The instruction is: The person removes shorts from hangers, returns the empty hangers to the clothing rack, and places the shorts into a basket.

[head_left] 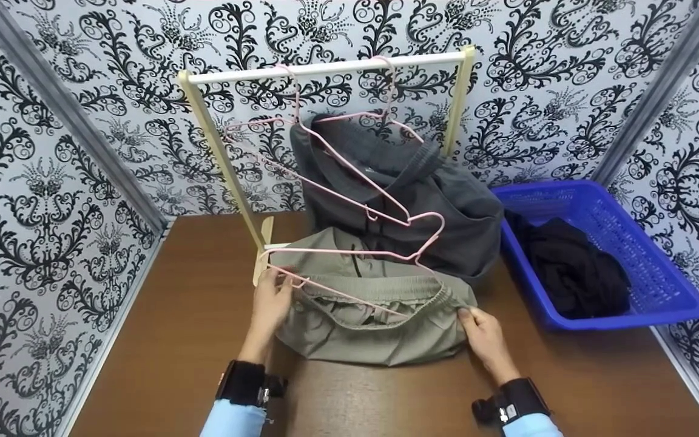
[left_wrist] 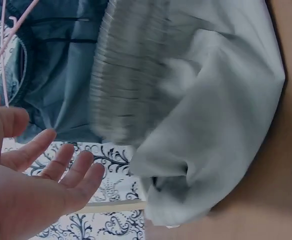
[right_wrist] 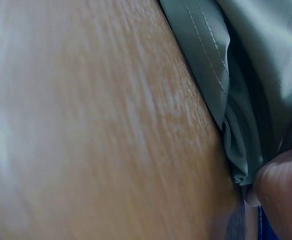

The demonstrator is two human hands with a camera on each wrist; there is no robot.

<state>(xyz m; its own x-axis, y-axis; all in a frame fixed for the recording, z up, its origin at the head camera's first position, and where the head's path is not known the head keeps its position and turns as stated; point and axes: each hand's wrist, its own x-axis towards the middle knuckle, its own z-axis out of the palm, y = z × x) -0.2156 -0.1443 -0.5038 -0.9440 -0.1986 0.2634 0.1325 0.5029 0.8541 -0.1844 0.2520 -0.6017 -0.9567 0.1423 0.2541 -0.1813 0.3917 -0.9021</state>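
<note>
Khaki-grey elastic-waist pants (head_left: 380, 346) lie on the table with the waistband opened toward me. A pink hanger (head_left: 337, 250) is partly inside the waist opening, its hook pointing up at the right. My left hand (head_left: 272, 300) is at the hanger's left end, beside the waistband. In the left wrist view that hand (left_wrist: 46, 175) has its fingers spread and relaxed, apart from the gathered waistband (left_wrist: 126, 75). My right hand (head_left: 484, 334) pinches the right side of the pants; in the right wrist view its thumb side (right_wrist: 286, 185) presses the bunched fabric (right_wrist: 241, 125).
Behind stands a rack with a white rail (head_left: 337, 70) and wooden posts. Two pink hangers hang from it, one bearing dark grey drawstring pants (head_left: 398, 212). At the right, a blue basket (head_left: 647, 255) holds black cloth (head_left: 574, 273). Patterned walls enclose the brown table (head_left: 198, 340).
</note>
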